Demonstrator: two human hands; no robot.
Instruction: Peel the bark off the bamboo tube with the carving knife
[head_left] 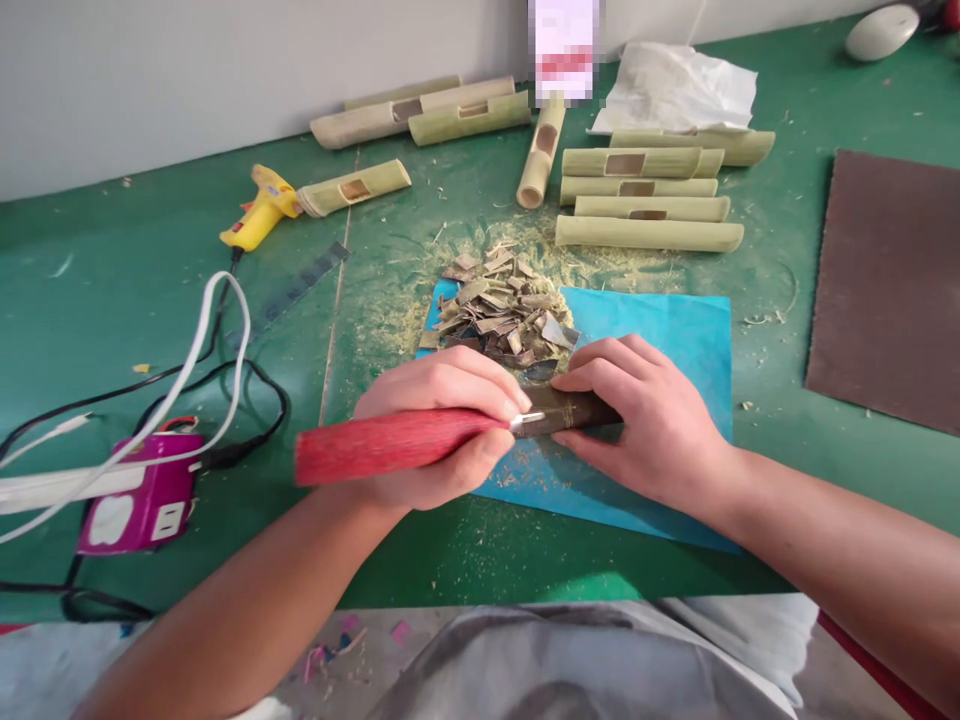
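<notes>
The left hand is closed around a red tool, with its fingers and thumb pinched together near the thin silver tip. The red tool lies almost flat from left to right, its fat end pointing left and its tip pointing right and a tiny bit up. The tip is on a dark piece, which also runs left to right, over the blue sheet. The right hand has its fingers and thumb clamped on the dark piece; it may be bamboo, but the hands hide too much to be sure. Just past the hands is a heap of chips, partly on the blue sheet. Yellow dust is spread on the green table. Bamboo tubes lie farther back, near the gray wall. A yellow glue gun and a purple box with cords sit on the left, and a brown sheet lies on the right.
</notes>
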